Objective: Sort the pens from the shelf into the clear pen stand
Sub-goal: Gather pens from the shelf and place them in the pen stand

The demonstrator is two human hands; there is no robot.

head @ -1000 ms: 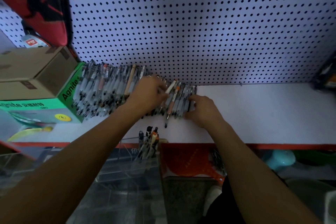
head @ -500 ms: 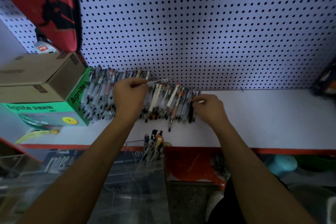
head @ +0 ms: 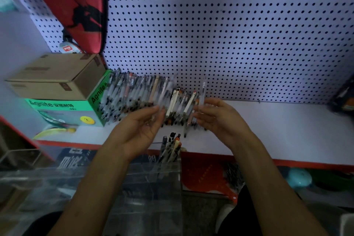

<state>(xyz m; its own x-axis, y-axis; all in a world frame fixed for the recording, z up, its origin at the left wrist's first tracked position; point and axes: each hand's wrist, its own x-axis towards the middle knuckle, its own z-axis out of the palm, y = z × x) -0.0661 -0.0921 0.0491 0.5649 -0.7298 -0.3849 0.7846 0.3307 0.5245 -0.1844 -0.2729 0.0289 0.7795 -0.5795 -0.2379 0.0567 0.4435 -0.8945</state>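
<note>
Right hand (head: 218, 119): raised above the shelf (head: 268, 126), palm turned inward, fingers curled round the lower end of one clear pen (head: 202, 94). That pen stood nearly upright, long axis running up toward the pegboard (head: 229, 34), tip end hidden in the grip.

Left hand (head: 141, 128): raised likewise, palm facing the right hand. It appeared to pinch a second clear pen (head: 168, 90), but blur left the hold uncertain; whether it grasped anything could not be told.

Stand (head: 168, 170): clear, directly below and between the two hands, just in front of the shelf edge. Both hands were about equally near it; the right, with the surer hold, seemed better placed. The held pen would need lowering toward the person, axis kept vertical.

Pens in stand (head: 171, 147): roughly five, upright, bunched in one compartment; exact count unclear.

Pens on shelf (head: 138, 99): one long row lying side by side against the pegboard, several dozen, too crowded to count.

Boxes at left: one green box (head: 63, 111), one cardboard box (head: 55, 74) on top.
</note>
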